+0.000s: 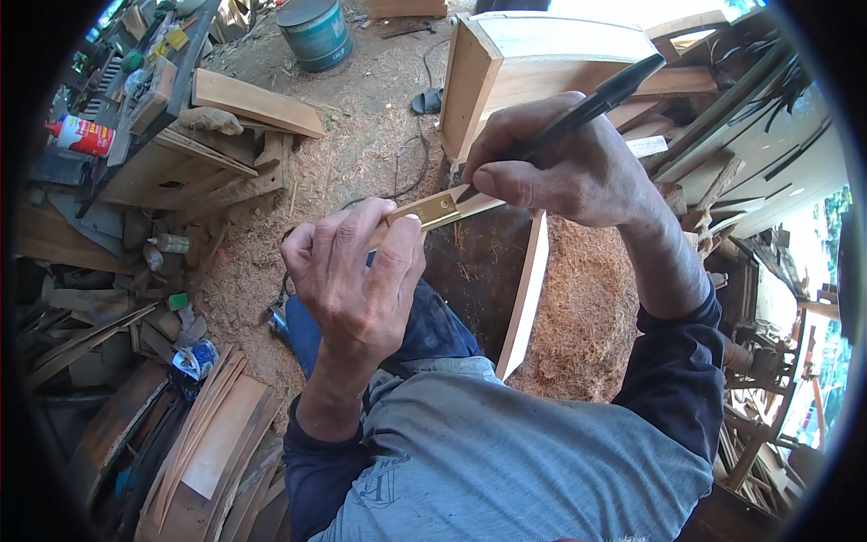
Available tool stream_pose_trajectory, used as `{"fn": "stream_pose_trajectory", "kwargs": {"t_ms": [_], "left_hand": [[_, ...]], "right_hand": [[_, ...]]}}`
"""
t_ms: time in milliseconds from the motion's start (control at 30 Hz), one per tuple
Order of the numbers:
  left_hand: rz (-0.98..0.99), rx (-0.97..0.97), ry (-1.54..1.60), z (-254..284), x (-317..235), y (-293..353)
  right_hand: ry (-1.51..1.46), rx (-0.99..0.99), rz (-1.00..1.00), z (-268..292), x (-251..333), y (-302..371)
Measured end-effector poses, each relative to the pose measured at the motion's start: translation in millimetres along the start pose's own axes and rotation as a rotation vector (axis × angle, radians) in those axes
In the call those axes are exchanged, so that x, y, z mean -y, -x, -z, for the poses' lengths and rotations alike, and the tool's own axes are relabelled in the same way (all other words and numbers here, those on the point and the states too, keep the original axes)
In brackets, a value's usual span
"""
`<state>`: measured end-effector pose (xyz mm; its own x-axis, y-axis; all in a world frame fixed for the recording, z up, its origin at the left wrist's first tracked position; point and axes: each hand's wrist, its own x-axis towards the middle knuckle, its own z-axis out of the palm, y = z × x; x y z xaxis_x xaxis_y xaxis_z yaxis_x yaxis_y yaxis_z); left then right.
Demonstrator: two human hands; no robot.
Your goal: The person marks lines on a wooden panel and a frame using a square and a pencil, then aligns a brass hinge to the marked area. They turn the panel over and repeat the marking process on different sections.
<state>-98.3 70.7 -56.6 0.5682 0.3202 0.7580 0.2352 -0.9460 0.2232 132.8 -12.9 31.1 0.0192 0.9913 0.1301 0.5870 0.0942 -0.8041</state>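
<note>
My left hand (357, 271) presses a brass-coloured hinge (435, 213) flat against the narrow edge of a pale wooden board (485, 204). A screw hole shows near the hinge's right end; its other end is hidden under my fingers. In my right hand (573, 172) is a black pen (591, 107), gripped like a writing tool and slanting up to the right. Its tip meets the board's edge right beside the end of the hinge. A second pale side board (524, 303) runs toward me, with a dark panel (483, 271) between the boards.
A wooden box (474, 77) stands just beyond my right hand. Wood shavings (587, 316) cover the ground. At left are a cluttered bench (135, 122) with a red-and-white bottle (83, 135) and stacked offcuts (217, 434). A teal drum (316, 36) stands at the back.
</note>
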Motion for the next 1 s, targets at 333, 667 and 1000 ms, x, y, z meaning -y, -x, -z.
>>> {"fn": "stream_pose_trajectory", "kwargs": {"t_ms": [333, 667, 1000], "left_hand": [[-0.01, -0.009, 0.002, -1.6, 0.9, -1.0], [0.034, 0.046, 0.014, 4.1, -2.2, -2.2], [0.034, 0.038, 0.024, 3.6, -2.9, -1.6]], "right_hand": [[0.052, -0.008, -0.084, -5.7, 3.1, -1.8], [0.02, -0.086, -0.13, -15.5, 0.0, -0.4], [-0.025, -0.13, 0.002, -20.1, -7.2, 5.7]]}}
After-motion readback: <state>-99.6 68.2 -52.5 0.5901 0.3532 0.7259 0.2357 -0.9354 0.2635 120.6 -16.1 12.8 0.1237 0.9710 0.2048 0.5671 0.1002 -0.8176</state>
